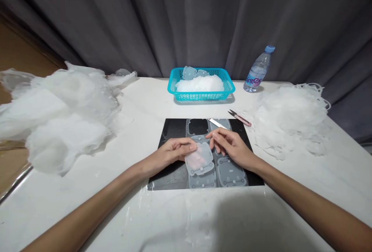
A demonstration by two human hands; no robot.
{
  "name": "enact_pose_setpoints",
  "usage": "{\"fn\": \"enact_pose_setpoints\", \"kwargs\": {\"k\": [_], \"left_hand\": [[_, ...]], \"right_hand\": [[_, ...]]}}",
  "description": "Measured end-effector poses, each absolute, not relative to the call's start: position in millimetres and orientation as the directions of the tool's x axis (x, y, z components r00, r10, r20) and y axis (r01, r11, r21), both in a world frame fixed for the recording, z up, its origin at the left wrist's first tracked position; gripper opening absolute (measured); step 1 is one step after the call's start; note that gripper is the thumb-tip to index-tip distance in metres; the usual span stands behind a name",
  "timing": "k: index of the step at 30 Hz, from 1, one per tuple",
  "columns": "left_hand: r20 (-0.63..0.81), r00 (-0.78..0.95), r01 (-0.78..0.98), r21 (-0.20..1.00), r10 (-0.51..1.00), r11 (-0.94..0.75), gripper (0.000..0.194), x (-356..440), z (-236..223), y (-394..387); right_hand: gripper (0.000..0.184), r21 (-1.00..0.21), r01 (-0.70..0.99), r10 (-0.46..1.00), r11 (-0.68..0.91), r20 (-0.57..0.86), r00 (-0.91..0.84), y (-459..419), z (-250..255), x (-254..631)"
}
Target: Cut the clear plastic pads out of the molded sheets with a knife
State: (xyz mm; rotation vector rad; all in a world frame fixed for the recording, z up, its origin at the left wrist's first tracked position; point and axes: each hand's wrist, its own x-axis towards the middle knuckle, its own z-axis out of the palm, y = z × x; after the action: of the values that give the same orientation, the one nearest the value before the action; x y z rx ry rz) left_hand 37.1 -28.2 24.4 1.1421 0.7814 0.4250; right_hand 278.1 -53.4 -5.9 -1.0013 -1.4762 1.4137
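My left hand [173, 152] pinches a translucent rounded-rectangle silicone piece [201, 160], lifted slightly over a black mat [171, 174]. My right hand [229, 145] is closed around a thin metal blade [217, 123] whose tip points up and left, its fingers close to the piece's upper right edge. Under both hands a clear silicone sheet [229, 171] with several moulded pieces lies on the mat.
A teal basket [201, 84] of cut clear pieces stands at the back centre, a water bottle [258, 70] to its right. Small snips [240, 118] lie right of the mat. Heaps of clear silicone sheets [61, 116] and trimmings [290, 118] flank the white table [334, 174].
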Motion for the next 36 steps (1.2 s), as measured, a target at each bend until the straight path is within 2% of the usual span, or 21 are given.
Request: {"fn": "enact_pose_setpoints", "kwargs": {"k": [5, 10, 24, 27, 29, 31, 33, 36], "left_hand": [[-0.28, 0.691, 0.193, 0.96, 0.667, 0.203, 0.031, 35.6, 24.9, -28.9], [-0.27, 0.698, 0.231, 0.962, 0.663, 0.148, 0.034, 34.9, 24.0, -27.8], [-0.316, 0.684, 0.148, 0.943, 0.657, 0.3, 0.028, 37.4, 26.2, -28.4], [-0.325, 0.686, 0.144, 0.938, 0.651, 0.316, 0.029, 34.4, 21.3, -28.3], [-0.326, 0.688, 0.149, 0.938, 0.649, 0.313, 0.029, 32.8, 19.5, -27.9], [-0.322, 0.687, 0.147, 0.94, 0.652, 0.309, 0.03, 32.4, 19.6, -27.6], [-0.318, 0.677, 0.137, 0.941, 0.664, 0.311, 0.029, 32.9, 21.2, -28.2], [-0.308, 0.641, 0.127, 0.946, 0.703, 0.299, 0.03, 34.0, 23.3, -31.7]], "right_hand": [[0.035, -0.996, 0.048, 0.937, 0.078, 0.057, -0.345, -53.3, -5.5, 280.0], [0.033, -0.996, 0.037, 0.934, 0.079, 0.06, -0.353, -53.4, -7.2, 280.5], [0.037, -0.998, 0.012, 0.945, 0.063, 0.056, -0.321, -54.1, -9.5, 277.8], [0.036, -0.993, 0.026, 0.975, 0.114, 0.106, -0.194, -52.4, -6.6, 281.0], [0.033, -0.974, 0.123, 0.981, 0.193, 0.19, -0.032, -48.2, -3.3, 288.3], [0.028, -0.913, 0.32, 0.953, 0.255, 0.292, 0.075, -42.4, -0.2, 299.2], [0.026, -0.807, 0.532, 0.943, 0.256, 0.329, 0.046, -36.6, 1.6, 311.3], [0.033, -0.703, 0.683, 0.977, 0.199, 0.195, -0.083, -29.9, 0.3, 326.6]]}}
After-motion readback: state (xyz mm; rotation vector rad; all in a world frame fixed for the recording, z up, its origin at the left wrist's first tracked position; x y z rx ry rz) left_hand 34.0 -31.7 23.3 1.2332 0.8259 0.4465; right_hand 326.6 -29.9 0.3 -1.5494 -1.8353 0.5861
